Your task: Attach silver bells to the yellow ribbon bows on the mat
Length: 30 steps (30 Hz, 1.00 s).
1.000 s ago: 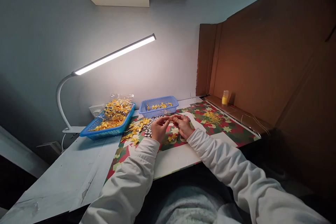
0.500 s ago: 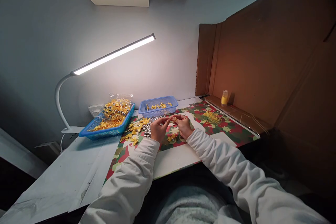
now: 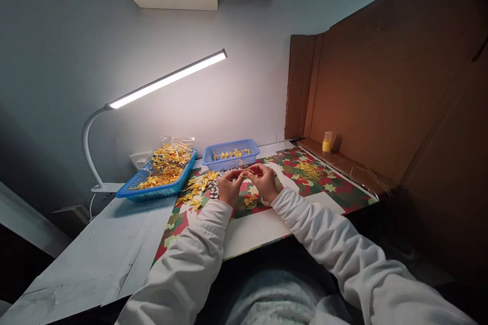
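My left hand (image 3: 229,188) and my right hand (image 3: 264,182) meet over the patterned mat, fingertips pinched close together. Between them runs a thin yellow cord (image 3: 247,171), bent in a small loop. Below the fingers hangs or lies a yellow ribbon bow (image 3: 250,200) with something shiny at its middle; whether it touches the mat I cannot tell. Just behind my left hand lie silver bells (image 3: 214,190), partly hidden by it. Several loose yellow bows (image 3: 196,186) are spread to the left of them.
At the left stands a blue basket (image 3: 152,194) heaped with yellow bows and silver bells. A lighter blue basket (image 3: 231,163) holds several bows. Yellow cords (image 3: 308,170) lie at the right, near a small yellow bottle (image 3: 327,142). A lamp (image 3: 168,80) reaches over; a cardboard wall (image 3: 366,86) borders the right.
Between my fingertips the yellow cord now shows as an open loop. Both hands stay in nearly the same place, and the view has shifted slightly.
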Available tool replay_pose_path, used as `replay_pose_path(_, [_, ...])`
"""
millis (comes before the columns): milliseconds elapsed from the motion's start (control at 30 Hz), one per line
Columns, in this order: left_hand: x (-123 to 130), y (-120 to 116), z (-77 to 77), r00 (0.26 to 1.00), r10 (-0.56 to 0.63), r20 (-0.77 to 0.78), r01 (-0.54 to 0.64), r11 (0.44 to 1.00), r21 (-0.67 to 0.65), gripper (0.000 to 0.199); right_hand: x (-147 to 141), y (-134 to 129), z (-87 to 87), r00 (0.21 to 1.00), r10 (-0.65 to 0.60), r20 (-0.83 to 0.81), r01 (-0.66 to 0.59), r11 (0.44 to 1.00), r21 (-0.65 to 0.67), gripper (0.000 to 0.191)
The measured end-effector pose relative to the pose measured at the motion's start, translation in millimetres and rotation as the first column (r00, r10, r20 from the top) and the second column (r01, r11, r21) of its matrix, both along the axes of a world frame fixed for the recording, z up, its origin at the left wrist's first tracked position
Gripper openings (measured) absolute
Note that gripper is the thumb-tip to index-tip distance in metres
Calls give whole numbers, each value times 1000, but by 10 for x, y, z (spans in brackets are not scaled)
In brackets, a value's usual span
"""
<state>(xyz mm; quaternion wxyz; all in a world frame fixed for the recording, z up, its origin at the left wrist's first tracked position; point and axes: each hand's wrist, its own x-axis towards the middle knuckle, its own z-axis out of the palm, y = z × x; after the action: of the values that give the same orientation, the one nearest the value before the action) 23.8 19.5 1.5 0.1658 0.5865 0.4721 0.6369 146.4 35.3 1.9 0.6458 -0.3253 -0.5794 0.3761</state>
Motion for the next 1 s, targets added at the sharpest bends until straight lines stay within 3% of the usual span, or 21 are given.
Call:
replay_pose_path(67, [-3,-6,10,1000,15,-9,-15,1000,8,25,28,-23,19,979,-130,155,107,983,148,12])
replay_pose_path(167, [-4,-15,23,999,29,-22,-29,1000,9,24,53,-26,23,950,-190,248,128,961,244,15])
replay_pose_path(567, [-5,-21,27,999,29,-35,-29,1000,-1,27,69,6,-3,944,-174,282,122,974,192,23])
replay_pose_path(1000, [-4,7,13,991,-57,125,66,996,-66,33,70,-3,18,956,-151,252,108,979,176,21])
